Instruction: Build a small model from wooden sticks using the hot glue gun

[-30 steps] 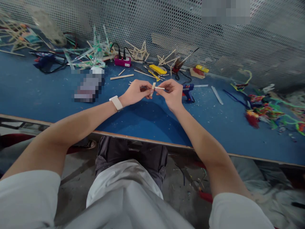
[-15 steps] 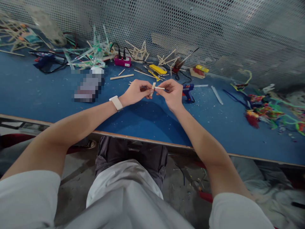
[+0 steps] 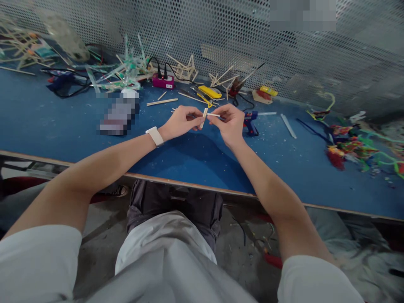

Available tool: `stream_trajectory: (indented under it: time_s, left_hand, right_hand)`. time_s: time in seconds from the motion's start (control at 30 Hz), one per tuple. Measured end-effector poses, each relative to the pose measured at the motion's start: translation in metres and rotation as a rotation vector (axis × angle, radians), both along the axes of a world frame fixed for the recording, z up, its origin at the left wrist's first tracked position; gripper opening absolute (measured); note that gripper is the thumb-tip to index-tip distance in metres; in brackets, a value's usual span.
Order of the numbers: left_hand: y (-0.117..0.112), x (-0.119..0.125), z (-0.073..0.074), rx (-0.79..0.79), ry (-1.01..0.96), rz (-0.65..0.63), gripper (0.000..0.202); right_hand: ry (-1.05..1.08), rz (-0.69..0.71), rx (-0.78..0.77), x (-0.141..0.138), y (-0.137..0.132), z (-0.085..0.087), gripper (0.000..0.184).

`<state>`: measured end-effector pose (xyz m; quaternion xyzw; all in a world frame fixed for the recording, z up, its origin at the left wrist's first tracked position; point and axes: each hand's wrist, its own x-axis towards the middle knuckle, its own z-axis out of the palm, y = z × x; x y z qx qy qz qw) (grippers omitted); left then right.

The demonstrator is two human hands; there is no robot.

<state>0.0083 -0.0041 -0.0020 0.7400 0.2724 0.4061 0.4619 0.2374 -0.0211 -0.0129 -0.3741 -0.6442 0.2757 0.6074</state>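
Note:
Over the blue table, my left hand (image 3: 184,122) pinches short wooden sticks (image 3: 204,117) that stand at a steep slant, side by side. My right hand (image 3: 229,123) pinches another wooden stick (image 3: 213,115), lying crosswise with its left end against or very close to the first ones. Whether they are joined I cannot tell. Fingers of both hands are closed, and the fingertips are a short gap apart. A blue glue gun (image 3: 251,123) lies just right of my right hand, partly hidden by it. Loose sticks (image 3: 162,102) lie beyond my left hand.
Behind the hands are a yellow cutter (image 3: 210,92) and a pink power strip (image 3: 163,81) with plugs in it. A blurred-out phone-like object (image 3: 118,114) lies left. Stick structures (image 3: 183,69) line the perforated metal wall (image 3: 227,33). A glue stick (image 3: 288,126) and colourful scraps (image 3: 350,145) lie right.
The crosswise stick has tilted slightly in my right hand, and the sticks in my left hand lean a bit more to the right. Both hands keep their hold.

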Motion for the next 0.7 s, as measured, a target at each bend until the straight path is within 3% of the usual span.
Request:
stream_trajectory:
  time_s: [0.17, 0.4, 0.47, 0.57, 0.7]
  left_hand:
    - [0.007, -0.001, -0.003, -0.003, 0.005, -0.003, 0.034]
    - [0.028, -0.013, -0.01, 0.248, 0.241, 0.294, 0.014]
    - [0.034, -0.025, -0.001, 0.28, 0.418, 0.324, 0.02]
    - [0.041, -0.055, 0.024, 0.29, 0.747, 0.36, 0.04]
    - [0.039, -0.12, 0.057, 0.296, 1.167, 0.594, 0.049]
  right_hand:
    - [-0.018, -0.009, 0.014, 0.007, 0.004, -0.003, 0.056]
    - [-0.014, -0.082, -0.005, 0.007, 0.007, 0.0, 0.056]
    - [-0.009, -0.1, -0.02, 0.005, 0.006, 0.002, 0.055]
    - [-0.015, -0.088, -0.027, 0.002, 0.006, 0.005, 0.05]
    - [-0.035, -0.065, -0.019, -0.003, 0.005, 0.008, 0.041]
